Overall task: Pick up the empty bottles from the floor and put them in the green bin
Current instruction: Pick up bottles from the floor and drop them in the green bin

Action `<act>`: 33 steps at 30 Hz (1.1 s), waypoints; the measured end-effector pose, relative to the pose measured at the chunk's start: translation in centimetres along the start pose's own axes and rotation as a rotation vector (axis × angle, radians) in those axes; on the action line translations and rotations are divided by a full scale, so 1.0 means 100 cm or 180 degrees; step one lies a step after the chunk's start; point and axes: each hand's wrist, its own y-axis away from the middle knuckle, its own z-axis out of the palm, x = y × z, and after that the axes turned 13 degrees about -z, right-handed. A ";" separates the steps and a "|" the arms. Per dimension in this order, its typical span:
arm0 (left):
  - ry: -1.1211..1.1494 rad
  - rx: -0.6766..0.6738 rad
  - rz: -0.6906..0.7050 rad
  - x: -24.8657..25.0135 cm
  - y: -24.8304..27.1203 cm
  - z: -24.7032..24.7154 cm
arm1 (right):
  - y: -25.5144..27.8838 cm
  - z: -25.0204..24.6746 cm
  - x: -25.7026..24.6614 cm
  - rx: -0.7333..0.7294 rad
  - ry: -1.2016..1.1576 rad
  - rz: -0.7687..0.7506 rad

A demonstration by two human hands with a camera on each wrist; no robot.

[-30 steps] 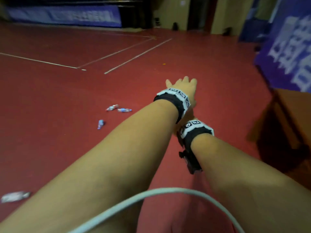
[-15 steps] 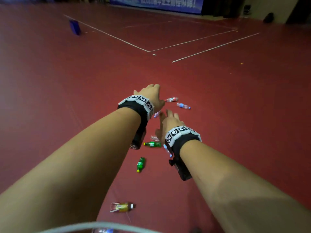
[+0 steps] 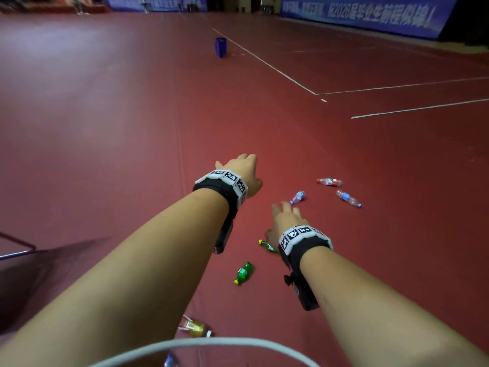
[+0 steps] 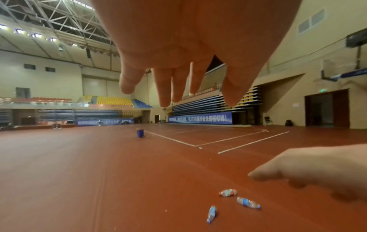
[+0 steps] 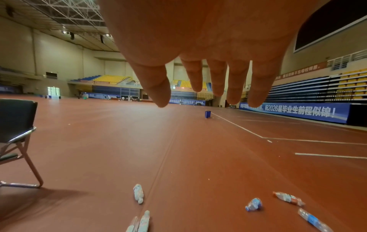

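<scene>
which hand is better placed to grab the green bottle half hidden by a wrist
Right. The right hand hovers open right above that green bottle; the left hand is farther off.

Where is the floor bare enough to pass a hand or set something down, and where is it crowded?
Bare: the red floor between chair and blue bin. Crowded: bottles scattered around the right hand, green bottle nearest.

blue banner (image 5: 298, 112) reading "祝2026届毕业生前程似锦!"
</scene>
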 end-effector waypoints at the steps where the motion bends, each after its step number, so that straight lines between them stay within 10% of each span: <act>1: -0.0061 -0.0097 -0.0083 -0.001 -0.001 0.008 | -0.001 0.004 0.007 -0.0026 -0.0034 -0.0010; 18: -0.0046 -0.0886 -0.0450 0.034 -0.170 0.144 | -0.155 0.039 0.178 -0.0455 -0.0100 0.0383; 33: -0.0986 -0.1718 0.0173 0.072 -0.441 0.663 | -0.400 0.475 0.413 -0.0989 -0.0720 0.1205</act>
